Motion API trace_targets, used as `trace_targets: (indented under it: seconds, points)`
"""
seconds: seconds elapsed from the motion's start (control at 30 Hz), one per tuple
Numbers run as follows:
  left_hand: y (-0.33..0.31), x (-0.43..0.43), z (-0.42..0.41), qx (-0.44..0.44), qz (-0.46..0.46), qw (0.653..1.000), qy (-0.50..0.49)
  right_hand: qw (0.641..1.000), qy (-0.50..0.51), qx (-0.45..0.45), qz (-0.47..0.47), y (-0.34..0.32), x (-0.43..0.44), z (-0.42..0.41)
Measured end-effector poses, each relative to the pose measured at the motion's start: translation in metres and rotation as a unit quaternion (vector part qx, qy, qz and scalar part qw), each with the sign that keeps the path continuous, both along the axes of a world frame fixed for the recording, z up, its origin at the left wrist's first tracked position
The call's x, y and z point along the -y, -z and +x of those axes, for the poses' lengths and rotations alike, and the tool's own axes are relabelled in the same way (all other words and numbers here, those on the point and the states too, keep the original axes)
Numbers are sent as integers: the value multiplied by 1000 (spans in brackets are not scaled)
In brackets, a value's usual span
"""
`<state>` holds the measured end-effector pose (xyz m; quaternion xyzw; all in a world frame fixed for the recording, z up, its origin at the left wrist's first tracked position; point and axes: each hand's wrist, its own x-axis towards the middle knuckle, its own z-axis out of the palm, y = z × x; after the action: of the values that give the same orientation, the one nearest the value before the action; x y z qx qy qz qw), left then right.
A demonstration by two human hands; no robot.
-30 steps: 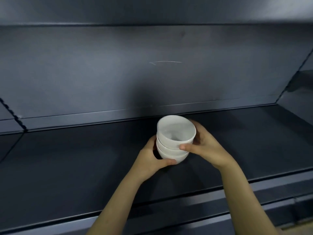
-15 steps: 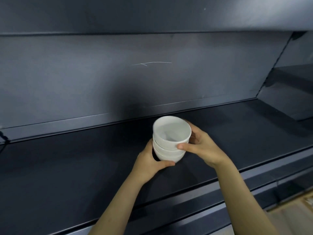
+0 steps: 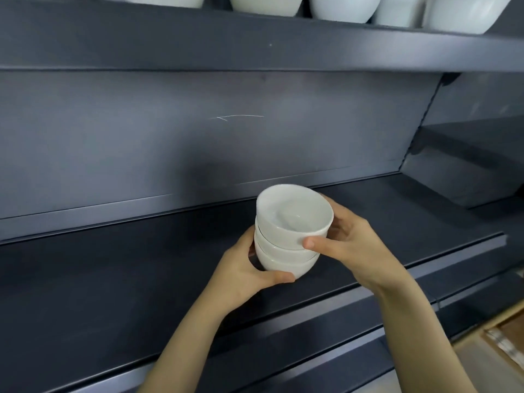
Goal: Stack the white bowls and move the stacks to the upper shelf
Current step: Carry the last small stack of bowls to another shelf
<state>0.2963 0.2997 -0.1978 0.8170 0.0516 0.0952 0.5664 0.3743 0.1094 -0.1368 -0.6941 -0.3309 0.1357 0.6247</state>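
We grasp the stack of three white bowls between both hands. Our left hand wraps the bottom bowl from the left, thumb along its near side. Our right hand clasps the top bowl from the right, thumb on its near wall. The stack is over the lower shelf, well below the upper shelf, where other white bowls stand.

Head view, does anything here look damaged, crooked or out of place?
A thin white scratch mars the dark back panel above the bowl stack. Nothing looks spilled or broken.
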Motion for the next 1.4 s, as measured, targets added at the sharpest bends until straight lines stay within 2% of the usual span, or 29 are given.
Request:
trace_targets:
  seconds: [0.23, 0.57, 0.73, 1.03, 1.4]
  points:
    - [-34, 66, -8, 32, 12, 999, -2, 999, 13, 34, 17, -32, 68, -11]
    - [-79, 222, -16, 99, -20, 995, -24, 996, 0, 90, -4, -98, 216, -21]
    - [-114, 271, -4, 126, -14, 991, -40, 996, -24, 83, -11, -137, 264, -10]
    - [-191, 299, 38, 174, 25, 984, -28, 997, -1, 81, -3, -206, 298, 25]
    - [-278, 300, 90, 235, 78, 969, 19, 985, 36, 168, 13, -284, 306, 54]
